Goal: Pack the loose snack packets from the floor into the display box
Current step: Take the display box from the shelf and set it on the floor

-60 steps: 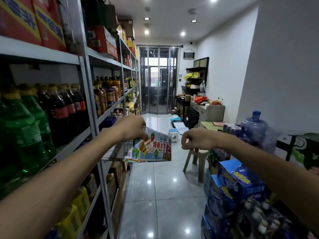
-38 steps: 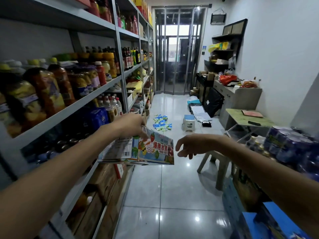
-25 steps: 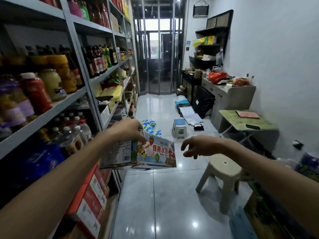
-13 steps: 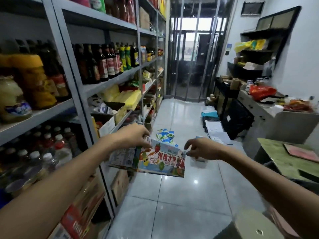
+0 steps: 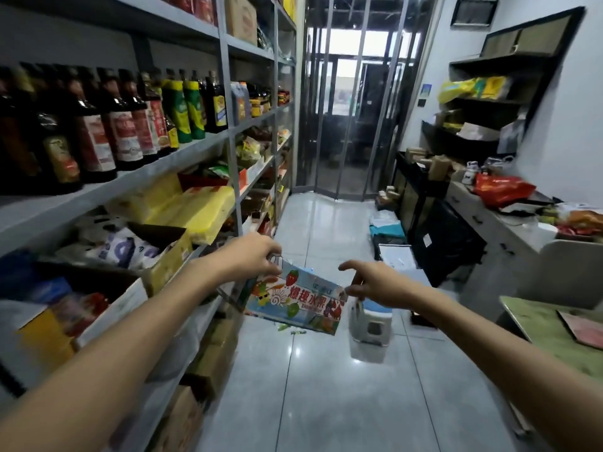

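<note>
Display box [image 5: 295,300], front panel: large red Chinese characters "爆趣水果" legible, beside printed fruit cartoons; the small line of print beneath them is too fine to read. Left hand [image 5: 253,256] grips the box's top left corner, covering part of the printing there. Bottle labels [image 5: 125,135] on the shelf: red and white, text blurred, illegible. Yellow-green bottle labels [image 5: 186,114]: print illegible. No other readable text or numbers.

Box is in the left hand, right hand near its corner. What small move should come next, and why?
Probably step forward and lower the display box toward the floor. The left hand pinches its top edge with the box in mid-air; the right hand hovers open at its right corner. Only a few green packets peek out on the tiles beneath the box, so nothing is packed yet.
</note>
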Demonstrator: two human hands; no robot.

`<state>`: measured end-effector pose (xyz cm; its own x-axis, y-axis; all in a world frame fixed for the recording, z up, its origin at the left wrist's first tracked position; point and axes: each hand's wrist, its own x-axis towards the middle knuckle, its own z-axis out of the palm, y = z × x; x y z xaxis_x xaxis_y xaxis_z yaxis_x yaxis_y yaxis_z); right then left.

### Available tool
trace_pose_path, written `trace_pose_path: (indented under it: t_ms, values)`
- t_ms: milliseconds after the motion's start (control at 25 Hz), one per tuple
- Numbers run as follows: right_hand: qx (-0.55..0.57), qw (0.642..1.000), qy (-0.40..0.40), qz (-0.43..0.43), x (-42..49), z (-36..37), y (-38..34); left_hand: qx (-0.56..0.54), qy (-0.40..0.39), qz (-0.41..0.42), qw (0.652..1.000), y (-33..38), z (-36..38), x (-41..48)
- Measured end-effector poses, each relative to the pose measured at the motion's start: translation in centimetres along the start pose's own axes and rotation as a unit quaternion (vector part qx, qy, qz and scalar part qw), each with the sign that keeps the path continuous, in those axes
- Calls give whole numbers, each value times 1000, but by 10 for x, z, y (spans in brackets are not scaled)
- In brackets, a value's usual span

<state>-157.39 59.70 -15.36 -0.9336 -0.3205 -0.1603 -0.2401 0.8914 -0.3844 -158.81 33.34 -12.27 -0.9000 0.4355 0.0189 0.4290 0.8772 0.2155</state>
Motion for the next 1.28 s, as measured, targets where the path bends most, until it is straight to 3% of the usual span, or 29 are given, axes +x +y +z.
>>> trace_pose_path:
  t_ms: [240, 400, 680, 800, 880, 1040, 1120, 1280]
  values:
    - [-33, 999, 1, 11, 157, -29, 94, 27, 8, 35, 999, -50, 14, 171]
    - [-72, 996, -26, -42, 281, -41, 168, 26, 22, 28, 999, -78, 32, 295]
    - [-84, 986, 26, -144, 493, -122, 234, -44, 30, -130, 990, -146, 19, 450]
    - [-129, 975, 43, -174, 563, -148, 237, -168, 88, -240, 952, -190, 35, 497]
    - [-140, 971, 39, -188, 613, -157, 240, -240, 140, -326, 904, -222, 48, 535]
    - [-213, 954, 44, -208, 721, -168, 248, -422, 123, -423, 793, -288, 68, 628]
    - [-244, 943, 46, -220, 765, -180, 251, -457, 70, -428, 777, -318, 74, 673]
    - [-283, 926, 66, -239, 842, -213, 258, -438, -8, -410, 800, -364, 74, 750]
